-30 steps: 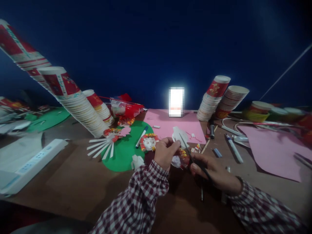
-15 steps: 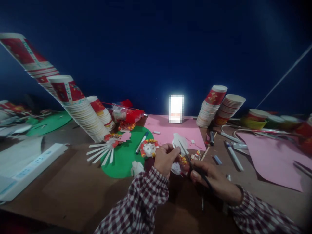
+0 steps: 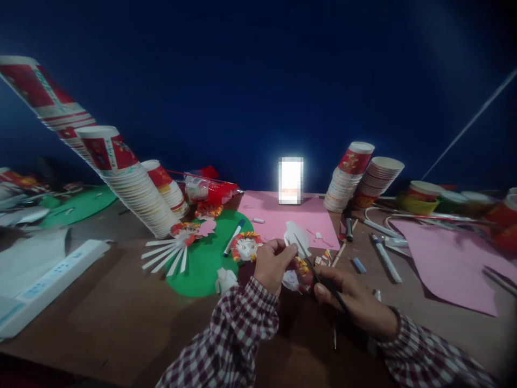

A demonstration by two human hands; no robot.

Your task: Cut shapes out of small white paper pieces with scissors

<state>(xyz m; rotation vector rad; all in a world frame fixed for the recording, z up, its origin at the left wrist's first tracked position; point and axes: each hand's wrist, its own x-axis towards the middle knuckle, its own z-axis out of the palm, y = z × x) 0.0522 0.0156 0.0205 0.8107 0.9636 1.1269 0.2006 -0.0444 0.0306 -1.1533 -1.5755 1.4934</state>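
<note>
My left hand (image 3: pixel 274 265) pinches a small piece of white paper (image 3: pixel 296 235) by its left side, raised above the table. In my right hand (image 3: pixel 355 296) is a pair of dark scissors (image 3: pixel 310 265), with the blades pointing up and left against the white paper. Below the hands lie white and red paper scraps (image 3: pixel 291 280). A white paper face with a red and yellow fringe (image 3: pixel 246 247) rests left of my left hand, on a green sheet (image 3: pixel 191 280). Near my left sleeve sits a crumpled white scrap (image 3: pixel 225 280).
Tall stacks of red and white paper cups (image 3: pixel 125 178) lean at the left; shorter cup stacks (image 3: pixel 349 175) stand at the back right. A power strip (image 3: pixel 56 280) lies left. Pink paper (image 3: pixel 448 269), a marker (image 3: pixel 385 258) and a bright blurred-out screen (image 3: pixel 291 180) are also there.
Both hands keep nearly the same pose, with the scissors still at the white paper. The whole view has shifted very slightly.
</note>
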